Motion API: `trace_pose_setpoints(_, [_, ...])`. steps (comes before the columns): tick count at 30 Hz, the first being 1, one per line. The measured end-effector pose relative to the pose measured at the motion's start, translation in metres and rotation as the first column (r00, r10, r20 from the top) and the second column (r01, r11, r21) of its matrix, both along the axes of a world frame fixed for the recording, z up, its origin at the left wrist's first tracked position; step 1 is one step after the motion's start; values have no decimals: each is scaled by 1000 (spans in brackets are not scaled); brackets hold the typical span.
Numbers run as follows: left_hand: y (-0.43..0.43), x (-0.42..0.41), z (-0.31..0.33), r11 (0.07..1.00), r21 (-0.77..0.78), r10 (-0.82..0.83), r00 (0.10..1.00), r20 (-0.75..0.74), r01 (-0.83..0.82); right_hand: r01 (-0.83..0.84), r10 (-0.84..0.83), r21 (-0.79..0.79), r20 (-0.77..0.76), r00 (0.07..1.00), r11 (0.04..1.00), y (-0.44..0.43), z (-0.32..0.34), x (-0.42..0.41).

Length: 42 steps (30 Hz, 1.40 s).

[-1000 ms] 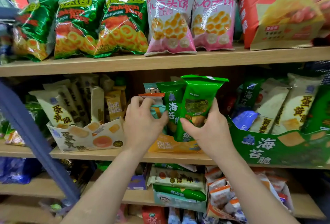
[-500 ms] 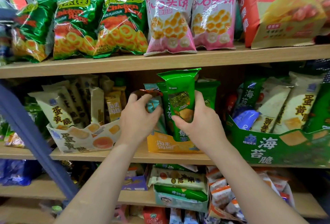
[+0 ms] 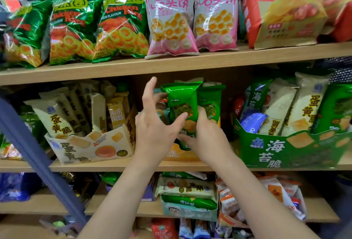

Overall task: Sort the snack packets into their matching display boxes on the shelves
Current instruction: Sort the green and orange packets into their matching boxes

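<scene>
On the middle shelf stands an orange display box (image 3: 179,154) holding several green seaweed packets (image 3: 182,101). My right hand (image 3: 205,139) grips the lower part of the front green packet, which stands upright. My left hand (image 3: 156,124) is beside it with fingers spread and straight; its thumb touches the packet's front. A second green packet (image 3: 211,101) stands right behind. A cream egg-yolk display box (image 3: 89,147) sits to the left. To the right is a green seaweed display box (image 3: 285,153), which holds mixed cream, green and blue packets.
The top shelf (image 3: 171,63) carries green chicken-ring bags, pink bags and a red bag. Lower shelves hold more boxes of mixed packets (image 3: 188,196). A blue-grey diagonal bar (image 3: 28,143) crosses the left side.
My left hand has let go of the packets and opened its fingers upward. The front green packet has stayed upright in my right hand, over the orange box.
</scene>
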State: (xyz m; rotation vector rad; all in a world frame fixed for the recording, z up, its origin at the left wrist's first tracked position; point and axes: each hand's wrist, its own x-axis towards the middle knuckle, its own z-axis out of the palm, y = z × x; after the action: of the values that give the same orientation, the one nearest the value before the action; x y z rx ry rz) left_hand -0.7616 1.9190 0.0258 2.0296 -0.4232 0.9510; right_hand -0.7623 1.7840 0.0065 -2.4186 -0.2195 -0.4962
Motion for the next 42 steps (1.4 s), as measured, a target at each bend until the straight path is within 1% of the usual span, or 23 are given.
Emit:
trace_pose_setpoints(2, [3, -1, 3, 987, 143, 66, 994, 87, -78, -17, 16, 41, 17, 1000, 999, -2, -4, -5])
trace_pose_setpoints(4, [6, -2, 5, 945, 269, 151, 978, 142, -185, -19, 5, 98, 141, 990, 995, -4, -12, -12])
trace_pose_setpoints(6, [7, -3, 6, 921, 308, 204, 969, 138, -237, -7, -19, 107, 246, 969, 994, -6, -18, -19])
trace_pose_setpoints(7, [8, -2, 6, 916, 314, 218, 967, 131, -249, -8, -16, 93, 255, 967, 996, -7, -20, -22])
trace_pose_setpoints(11, [16, 0, 7, 898, 328, 281, 956, 85, -293, -61, 62, -11, 130, 990, 998, -11, -25, -29])
trace_pose_setpoints(13, [20, 0, 9, 899, 333, 286, 957, 47, -285, -94, 94, -3, 85, 992, 996, -15, -29, -36])
trace_pose_setpoints(16, [20, -7, 9, 911, 325, 253, 966, 48, -255, -141, 137, 135, 44, 990, 981, -29, -33, -52])
trace_pose_setpoints(19, [12, -19, 3, 935, 282, 207, 976, 64, -216, -114, 124, 277, -18, 992, 954, -59, -41, -72])
trace_pose_setpoints(21, [8, -29, -1, 930, 282, 204, 970, 131, -234, -76, 98, 311, -57, 994, 947, -84, -50, -86])
trace_pose_setpoints(23, [3, -41, -8, 936, 269, 157, 954, 254, -225, -3, 34, 307, -95, 995, 952, -113, -65, -97])
trace_pose_setpoints(24, [0, -48, -15, 947, 262, 102, 946, 307, -187, 36, 2, 301, -125, 992, 953, -127, -76, -100])
trace_pose_setpoints(25, [-7, -56, -26, 959, 261, 19, 948, 316, -107, 77, -30, 291, -163, 986, 954, -141, -88, -104])
trace_pose_setpoints(26, [-16, -62, -42, 963, 271, -74, 962, 261, 1, 119, -61, 280, -210, 976, 953, -155, -103, -105])
trace_pose_setpoints(28, [-38, -71, -85, 927, 307, -223, 975, -6, 214, 215, -115, 298, -322, 940, 930, -180, -134, -106])
trace_pose_setpoints(30, [-62, -72, -139, 868, 369, -212, 920, -330, 333, 307, -130, 350, -448, 884, 885, -197, -166, -107])
trace_pose_setpoints(32, [-82, -65, -186, 822, 406, -117, 817, -565, 398, 395, -124, 438, -530, 839, 808, -206, -194, -109])
trace_pose_setpoints(33, [-91, -60, -205, 830, 385, -72, 762, -643, 404, 466, -102, 526, -579, 809, 711, -208, -206, -111])
trace_pose_setpoints(34, [-100, -56, -220, 852, 351, -31, 707, -707, 389, 557, -65, 603, -644, 763, 571, -210, -217, -112])
trace_pose_setpoints(35, [-108, -52, -231, 876, 321, 4, 660, -752, 361, 644, -4, 631, -713, 701, 433, -211, -229, -113])
trace_pose_setpoints(36, [-116, -48, -242, 896, 298, 31, 622, -782, 330, 700, 64, 632, -756, 652, 332, -213, -241, -112])
trace_pose_setpoints(37, [-123, -46, -251, 908, 284, 51, 592, -804, 307, 732, 125, 629, -774, 620, 262, -214, -252, -111])
trace_pose_setpoints(40, [-143, -42, -271, 907, 341, 146, 576, -805, 246, 767, 291, 636, -752, 591, 87, -210, -273, -103])
trace_pose_setpoints(42, [-152, -44, -274, 901, 386, 197, 604, -772, 200, 755, 344, 655, -718, 605, 39, -208, -278, -98])
